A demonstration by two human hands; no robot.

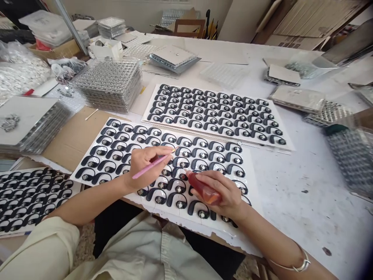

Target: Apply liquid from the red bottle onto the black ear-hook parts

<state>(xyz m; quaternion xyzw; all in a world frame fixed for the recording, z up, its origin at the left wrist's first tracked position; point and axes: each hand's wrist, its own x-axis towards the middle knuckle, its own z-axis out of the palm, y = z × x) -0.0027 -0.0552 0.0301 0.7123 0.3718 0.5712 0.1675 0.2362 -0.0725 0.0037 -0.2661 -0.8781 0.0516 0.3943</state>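
My left hand (145, 163) is closed round a thin pink stick (151, 166), its tip pointing right over the near white sheet (247, 171). That sheet carries rows of black hook-shaped pieces (186, 142), each with a shiny stone. My right hand (224, 192) grips a small reddish-orange squeeze bottle (204, 189), its nozzle aimed left at a piece in the middle rows. Both hands rest over the front part of the sheet, close together.
A second sheet of black pieces (215, 112) lies behind the first and a third (29, 198) at the front left. Stacks of clear blister trays (109, 83) stand at the left, with more trays (349, 155) on the right. Cardboard boxes (303, 23) lean at the back.
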